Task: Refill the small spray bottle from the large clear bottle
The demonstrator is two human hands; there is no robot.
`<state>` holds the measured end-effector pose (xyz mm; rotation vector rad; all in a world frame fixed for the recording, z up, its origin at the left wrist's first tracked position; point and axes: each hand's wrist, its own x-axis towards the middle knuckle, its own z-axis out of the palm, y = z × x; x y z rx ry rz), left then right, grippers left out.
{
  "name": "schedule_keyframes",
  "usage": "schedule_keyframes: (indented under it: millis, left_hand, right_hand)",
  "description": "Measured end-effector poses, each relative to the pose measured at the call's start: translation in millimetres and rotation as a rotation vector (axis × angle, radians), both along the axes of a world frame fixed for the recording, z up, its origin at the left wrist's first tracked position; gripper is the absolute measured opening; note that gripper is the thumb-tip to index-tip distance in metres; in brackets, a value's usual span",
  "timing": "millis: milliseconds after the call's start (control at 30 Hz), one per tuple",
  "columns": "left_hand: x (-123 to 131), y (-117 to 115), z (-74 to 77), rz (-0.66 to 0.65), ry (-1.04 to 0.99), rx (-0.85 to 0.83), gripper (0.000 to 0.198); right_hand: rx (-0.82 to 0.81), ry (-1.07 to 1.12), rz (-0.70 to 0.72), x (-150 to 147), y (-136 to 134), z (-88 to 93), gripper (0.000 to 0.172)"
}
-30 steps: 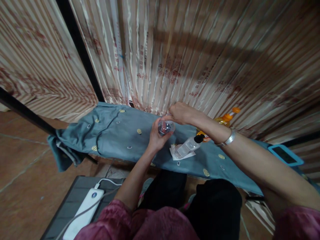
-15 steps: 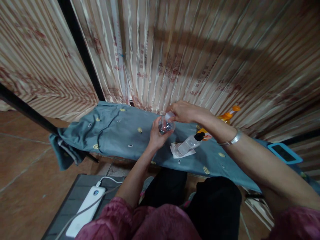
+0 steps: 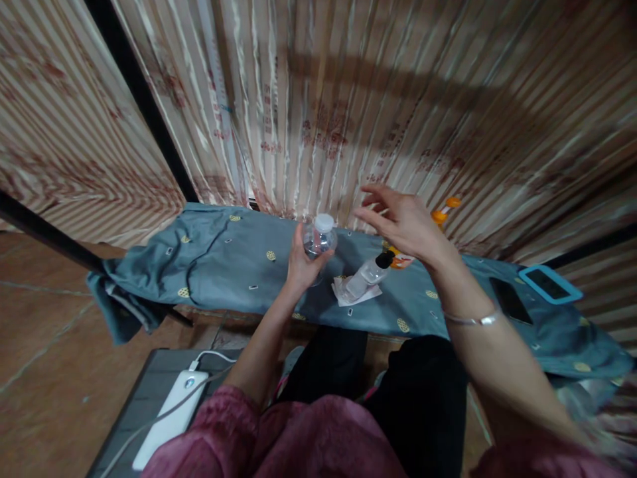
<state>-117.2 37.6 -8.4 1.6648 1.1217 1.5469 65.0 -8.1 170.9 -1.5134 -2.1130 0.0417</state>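
Note:
My left hand (image 3: 304, 262) is wrapped round a clear plastic bottle (image 3: 321, 242) with a white cap (image 3: 324, 222) on top. The bottle is upright over the cloth. My right hand (image 3: 401, 219) is in the air to the right of it, fingers apart and nothing in them. Below my right hand a clear bottle with a black top (image 3: 365, 275) stands on a folded white tissue (image 3: 343, 292). Behind my right hand and wrist is an orange pump bottle (image 3: 440, 216), mostly hidden.
A blue-grey cloth with pineapple prints (image 3: 239, 259) covers the narrow table. A dark phone (image 3: 510, 299) and a blue-framed tablet (image 3: 550, 284) lie at the right. At lower left, a white power bank (image 3: 172, 418) with a cable rests on a dark surface. Striped curtain (image 3: 338, 99) hangs behind.
My right hand has let go of the white cap and moved right, its fingers spreading. My left hand still holds the bottle. The phone has come into sight as my right arm shifted.

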Motion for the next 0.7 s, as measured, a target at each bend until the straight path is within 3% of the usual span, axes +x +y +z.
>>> schedule_keyframes:
  millis: [100,200,300,367,433,533,700]
  left_hand:
    - [-4,-10,0.6,0.063,0.027,0.054,0.112]
    - [-3,-40,-1.4,0.146,0.106,0.189,0.103]
    - [12,-75,-12.3,0.054,0.187,0.242,0.092]
    - [31,-87,-23.9,-0.076,0.205,0.163,0.095]
    - [52,-88,-34.9,-0.156,0.152,-0.001,0.101]
    - [80,-75,-43.6,-0.223,0.060,-0.215,0.103]
    - [100,-56,-42.0,-0.275,0.016,-0.240,0.075]
  right_hand:
    - [0.137,0.471,-0.133,56,-36,-43.0,0.054]
    - [0.111,0.716,-0.385,101,-53,-121.2,0.055]
    - [-0.101,0.606,-0.553,118,-50,-196.2,0.053]
    - [-0.184,0.520,-0.549,113,-40,-225.9,0.052]
    - [-0.244,0.441,-0.503,102,-28,-238.0,0.055]
    - [-0.325,0.351,-0.434,87,-13,-238.0,0.047]
    - [-0.388,0.381,-0.380,78,-12,-239.8,0.017]
